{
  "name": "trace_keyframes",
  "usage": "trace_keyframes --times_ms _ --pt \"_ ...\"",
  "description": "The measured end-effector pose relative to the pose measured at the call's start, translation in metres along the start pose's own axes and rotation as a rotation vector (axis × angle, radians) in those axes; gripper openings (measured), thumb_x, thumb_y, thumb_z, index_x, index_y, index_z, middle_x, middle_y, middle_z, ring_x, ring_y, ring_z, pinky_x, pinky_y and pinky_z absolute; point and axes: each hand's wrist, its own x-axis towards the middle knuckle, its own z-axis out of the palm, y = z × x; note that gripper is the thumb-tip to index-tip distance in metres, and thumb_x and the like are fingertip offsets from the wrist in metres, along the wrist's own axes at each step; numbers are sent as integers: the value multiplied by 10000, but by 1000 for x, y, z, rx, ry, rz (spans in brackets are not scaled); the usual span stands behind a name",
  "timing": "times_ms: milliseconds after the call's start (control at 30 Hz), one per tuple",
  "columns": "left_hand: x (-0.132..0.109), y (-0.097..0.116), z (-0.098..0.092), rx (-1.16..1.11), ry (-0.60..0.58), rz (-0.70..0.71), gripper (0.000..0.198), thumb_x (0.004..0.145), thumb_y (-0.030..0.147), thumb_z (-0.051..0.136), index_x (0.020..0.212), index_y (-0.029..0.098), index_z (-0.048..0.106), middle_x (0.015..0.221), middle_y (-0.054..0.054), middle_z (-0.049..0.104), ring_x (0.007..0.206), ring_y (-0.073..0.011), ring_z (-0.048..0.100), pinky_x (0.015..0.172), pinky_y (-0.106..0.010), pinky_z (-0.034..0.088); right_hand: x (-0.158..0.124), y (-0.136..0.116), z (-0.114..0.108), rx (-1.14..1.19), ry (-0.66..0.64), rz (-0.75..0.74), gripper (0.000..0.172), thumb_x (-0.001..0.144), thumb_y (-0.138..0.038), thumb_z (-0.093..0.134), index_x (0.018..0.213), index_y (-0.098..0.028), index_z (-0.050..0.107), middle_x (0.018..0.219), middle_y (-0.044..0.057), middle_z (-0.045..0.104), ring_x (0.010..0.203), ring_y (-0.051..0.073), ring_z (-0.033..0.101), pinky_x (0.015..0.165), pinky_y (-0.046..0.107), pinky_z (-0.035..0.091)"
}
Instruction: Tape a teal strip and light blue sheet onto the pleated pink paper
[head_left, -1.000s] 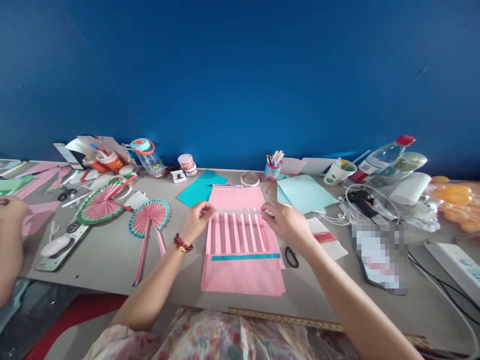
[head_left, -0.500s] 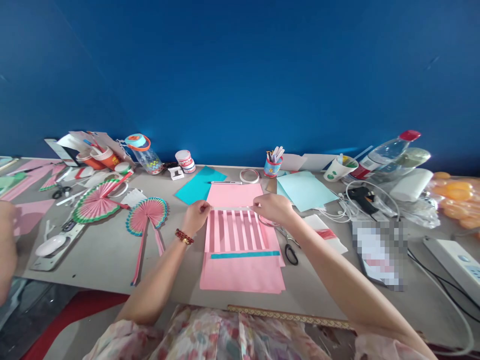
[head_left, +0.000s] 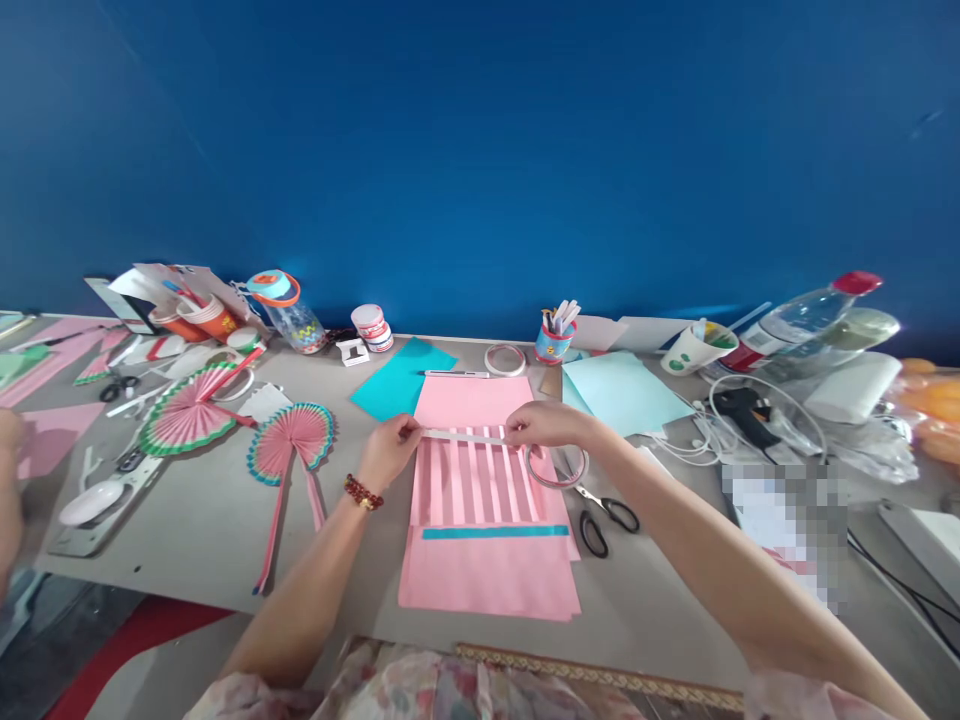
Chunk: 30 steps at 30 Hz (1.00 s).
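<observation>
A narrow white strip of tape (head_left: 463,436) is stretched level between my two hands. My left hand (head_left: 388,452) pinches its left end and my right hand (head_left: 551,425) pinches the right one. Just below the strip lies a pink sheet with raised folds (head_left: 465,480), on top of flat pink paper (head_left: 487,580). A teal band (head_left: 495,533) runs along the near side of the folds. Beside my right wrist are a tape roll (head_left: 559,485) and scissors (head_left: 590,497) with black handles.
Pink pleated fans (head_left: 292,440) lie on the left, with a person's arm (head_left: 9,490) at the far edge. Behind are teal paper (head_left: 405,380), another tape roll (head_left: 506,347) and a pen cup (head_left: 555,345). Right: pale blue paper (head_left: 622,390), a glue gun (head_left: 742,420), cables and a bottle (head_left: 802,315).
The view has shifted slightly. Both hands still hold the strip taut, now seen over the far part of the folds. The tape roll and scissors beside my right arm show more fully.
</observation>
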Motion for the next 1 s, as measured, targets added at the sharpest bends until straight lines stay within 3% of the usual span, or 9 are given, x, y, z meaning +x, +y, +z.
trace_keyframes --times_ms 133,367,567,700,900,1000 --pt "0 -3 -1 -4 17 13 165 858 336 533 773 213 602 784 -12 673 743 -166 627 695 -260 460 9 4 -10 -12 -33 -51 254 833 -380 530 761 -194 689 748 5 704 689 144 588 582 244 297" --pt "0 -8 -1 -6 12 18 167 871 332 531 825 213 637 839 -33 677 792 -175 629 721 -267 480 30 15 -24 13 -130 -81 268 818 -420 554 723 -186 643 733 -7 671 619 118 501 555 244 264" --pt "-1 -1 -3 -9 -17 -17 136 878 294 536 837 214 638 867 -29 689 777 -166 636 731 -269 485 34 19 -20 71 -87 -138 270 832 -380 531 652 -187 588 689 -13 644 599 118 470 550 252 261" --pt "-2 4 -4 -66 -3 -34 136 885 323 556 846 213 627 869 -26 700 798 -173 652 754 -276 496 34 27 -17 187 -127 -184 248 824 -375 529 685 -181 595 660 -26 575 577 105 432 555 236 288" --pt "-4 9 -4 -124 7 -23 146 909 305 544 820 214 616 907 -26 716 892 -184 660 836 -285 486 35 35 -16 325 -45 -200 240 801 -382 560 688 -173 593 716 -19 592 641 109 478 594 224 330" --pt "-3 10 -4 -93 -13 -23 148 916 307 544 831 217 626 908 -24 721 888 -185 661 825 -285 482 32 34 -15 407 -89 -239 267 812 -414 565 708 -171 605 731 -15 599 656 110 486 600 223 334"
